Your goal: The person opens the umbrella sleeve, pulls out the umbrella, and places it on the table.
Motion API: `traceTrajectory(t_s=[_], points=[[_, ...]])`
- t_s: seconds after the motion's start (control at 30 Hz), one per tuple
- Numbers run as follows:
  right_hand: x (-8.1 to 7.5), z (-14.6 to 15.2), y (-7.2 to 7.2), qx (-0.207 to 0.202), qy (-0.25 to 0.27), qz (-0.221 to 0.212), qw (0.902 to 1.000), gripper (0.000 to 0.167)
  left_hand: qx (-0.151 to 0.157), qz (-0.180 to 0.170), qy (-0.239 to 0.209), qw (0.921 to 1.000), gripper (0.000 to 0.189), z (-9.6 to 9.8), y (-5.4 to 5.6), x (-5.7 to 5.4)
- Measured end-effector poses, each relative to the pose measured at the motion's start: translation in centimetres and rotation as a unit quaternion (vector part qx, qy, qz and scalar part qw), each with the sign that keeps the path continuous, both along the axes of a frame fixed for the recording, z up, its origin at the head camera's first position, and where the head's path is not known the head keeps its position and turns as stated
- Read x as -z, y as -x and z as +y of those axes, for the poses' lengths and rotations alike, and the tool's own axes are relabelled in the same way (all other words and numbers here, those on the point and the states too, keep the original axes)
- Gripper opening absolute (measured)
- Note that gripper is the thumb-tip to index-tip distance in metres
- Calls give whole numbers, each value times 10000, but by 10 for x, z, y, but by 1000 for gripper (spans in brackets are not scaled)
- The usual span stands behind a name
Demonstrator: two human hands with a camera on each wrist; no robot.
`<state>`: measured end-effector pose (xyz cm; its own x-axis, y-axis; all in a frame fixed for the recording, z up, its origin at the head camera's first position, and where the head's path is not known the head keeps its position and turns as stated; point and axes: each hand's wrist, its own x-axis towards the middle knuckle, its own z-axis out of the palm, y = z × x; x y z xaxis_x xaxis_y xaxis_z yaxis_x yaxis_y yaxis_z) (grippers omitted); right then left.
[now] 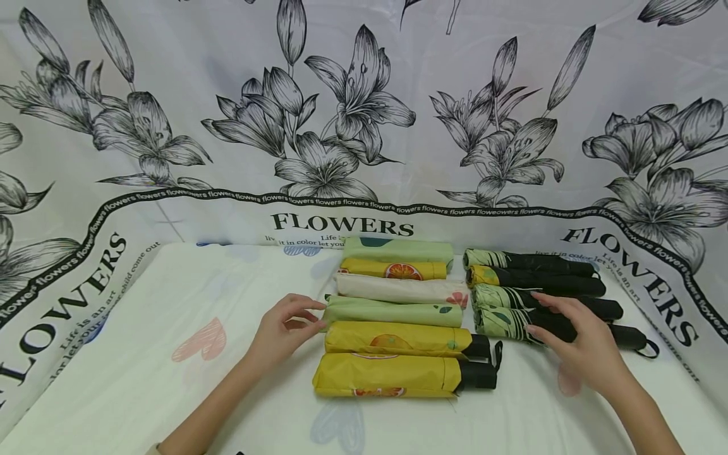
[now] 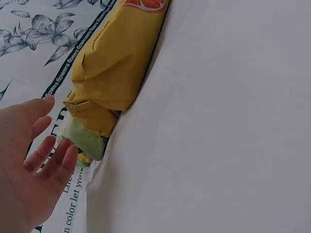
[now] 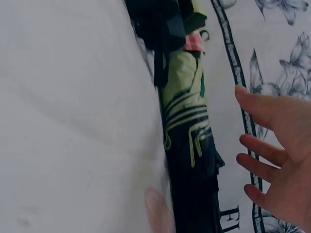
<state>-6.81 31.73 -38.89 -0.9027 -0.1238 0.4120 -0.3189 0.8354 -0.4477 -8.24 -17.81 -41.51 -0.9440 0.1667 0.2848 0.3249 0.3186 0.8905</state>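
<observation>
Folded umbrellas lie in two columns. My left hand (image 1: pixel 289 327) is at the left end of a light green umbrella (image 1: pixel 392 313), fingertips right by its tip; the left wrist view shows the fingers loosely spread. Just nearer lie a yellow umbrella (image 1: pixel 352 338) with orange-slice prints and another yellow umbrella (image 1: pixel 332 376), both with black handles. My right hand (image 1: pixel 588 344) hovers over the right column, fingers apart, overlapping the nearest black-and-green umbrella (image 1: pixel 500 322) and the black-and-green umbrella (image 1: pixel 605 308) behind it. In the right wrist view its fingers hold nothing.
Farther back in the left column are a cream umbrella (image 1: pixel 392 289), a yellow umbrella (image 1: pixel 364 268) and a light green umbrella (image 1: pixel 398 249). Behind on the right lie two more dark umbrellas, one yellow-ended (image 1: pixel 483 275). A flower-printed cloth (image 1: pixel 227 183) rises behind the white bedding (image 1: pixel 142 303).
</observation>
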Motion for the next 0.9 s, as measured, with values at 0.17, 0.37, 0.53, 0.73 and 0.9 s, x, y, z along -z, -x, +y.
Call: traceTrajectory(t_s=[0.17,0.37,0.53,0.73,0.9], points=[[-2,-24,-7,-112,67,99,9999,62,357,109,-115,9992,23,9,-10,0],[-1,-47,-12,-348,274,154,9989,56,454,94,-183,9988,25,18,-10,5],[5,-61,-12,-600,533,-35,9968,52,431,-291,-178,9985,30,19,-8,13],[19,-66,-11,-883,850,-403,9916,48,412,-574,-449,9965,32,17,-6,20],[28,-68,-10,-1000,1210,-749,9848,44,642,-514,-906,9925,33,17,-7,27]])
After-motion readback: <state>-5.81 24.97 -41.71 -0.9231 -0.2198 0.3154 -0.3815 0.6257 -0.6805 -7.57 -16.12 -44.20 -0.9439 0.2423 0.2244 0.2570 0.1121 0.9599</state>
